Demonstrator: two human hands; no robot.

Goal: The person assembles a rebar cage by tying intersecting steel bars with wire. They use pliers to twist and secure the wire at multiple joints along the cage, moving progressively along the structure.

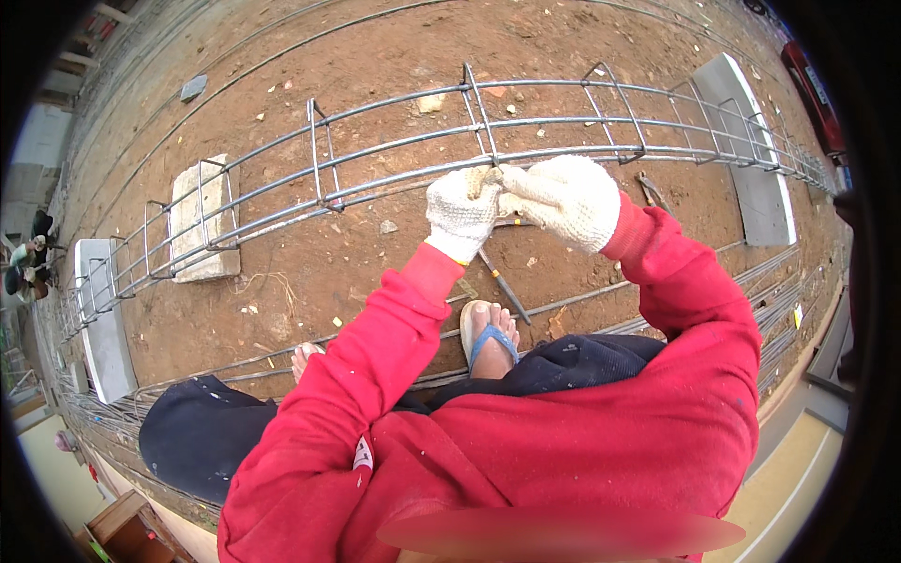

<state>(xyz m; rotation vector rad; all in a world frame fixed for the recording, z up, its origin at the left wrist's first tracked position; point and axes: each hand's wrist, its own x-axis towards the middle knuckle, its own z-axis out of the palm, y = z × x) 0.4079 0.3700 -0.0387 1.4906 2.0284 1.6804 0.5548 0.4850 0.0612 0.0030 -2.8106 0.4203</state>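
Observation:
Both my hands wear white knit work gloves and meet at the near lower bar of a long rebar cage [482, 117], just below one of its square stirrups. My left hand [460, 208] is closed, with its fingertips against those of the right. My right hand [565, 199] is closed too, its thumb and fingers pinched together beside the bar. Whatever sits between the fingertips is hidden by the gloves. Under my hands a long-handled tool [507, 289] lies on the dirt, its upper end partly covered.
The cage rests across a concrete slab [751, 188] at right, a pale stone block [192, 249] and another slab [105, 352] at left. Pliers [654, 192] lie beyond my right wrist. Loose rebar [765, 324] runs along the ground near my sandalled foot [490, 340].

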